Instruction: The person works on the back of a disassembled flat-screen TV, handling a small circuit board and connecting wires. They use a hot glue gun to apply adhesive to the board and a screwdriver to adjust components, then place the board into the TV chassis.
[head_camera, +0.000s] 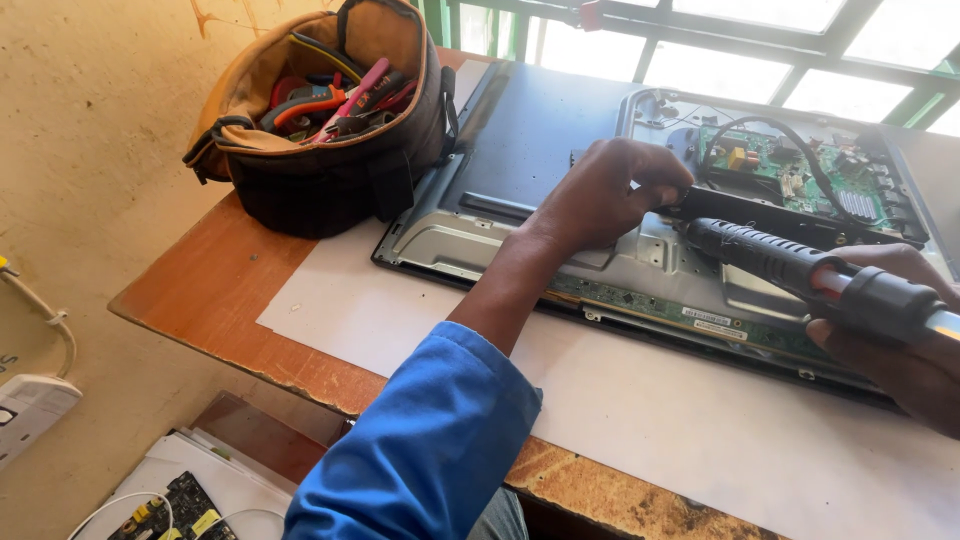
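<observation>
A flat-screen television (520, 140) lies face down on the table with its back cover off, showing metal chassis and a green circuit board (800, 170). My left hand (610, 195) rests curled on the chassis near the board, fingers pinched around the tip of a black power screwdriver (780, 260). My right hand (900, 340) grips the screwdriver's thick black body at the right edge of view. The tool's tip is hidden under my left fingers. A black cable (770, 130) loops over the board.
An open brown tool bag (320, 150) full of pliers and screwdrivers stands at the table's left end. White paper (700, 420) covers the wooden tabletop (210, 290). Below left lie a power strip (30, 410) and a spare circuit board (175, 510).
</observation>
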